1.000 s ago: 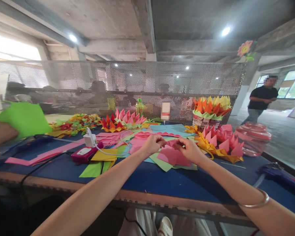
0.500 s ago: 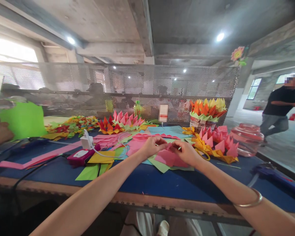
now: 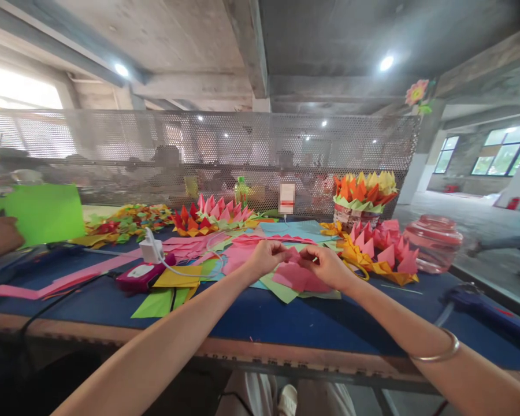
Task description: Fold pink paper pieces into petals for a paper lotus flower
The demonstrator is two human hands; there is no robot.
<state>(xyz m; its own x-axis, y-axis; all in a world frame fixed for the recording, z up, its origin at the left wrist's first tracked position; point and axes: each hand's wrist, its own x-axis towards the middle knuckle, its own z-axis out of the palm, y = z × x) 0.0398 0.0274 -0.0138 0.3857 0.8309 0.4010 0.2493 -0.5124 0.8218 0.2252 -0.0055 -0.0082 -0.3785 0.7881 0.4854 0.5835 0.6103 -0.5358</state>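
Note:
My left hand (image 3: 265, 258) and my right hand (image 3: 326, 266) face each other above the middle of the table, fingers pinched together. Between their fingertips is a small folded piece of pink paper (image 3: 292, 254), its outline partly lost against more pink behind it. Just below lie loose pink paper sheets (image 3: 297, 278) on top of light green sheets (image 3: 281, 290). Scissors with yellow handles (image 3: 360, 273) rest close to my right hand. Beyond my fingers runs a strip of pink folded points (image 3: 273, 237).
A purple power strip (image 3: 142, 278) with a white charger stands left. Folded paper flowers (image 3: 225, 211), a paper-petalled basket (image 3: 357, 212), a clear jar (image 3: 433, 245) and a blue glue gun (image 3: 481, 306) surround the work. Another person's hand (image 3: 0, 237) holds a green sheet (image 3: 45, 214).
My hands stay nearly in place, still pinching the pink paper, with the fingertips slightly further apart. The walking person at right has mostly left the view. The green sheet at left has shifted slightly.

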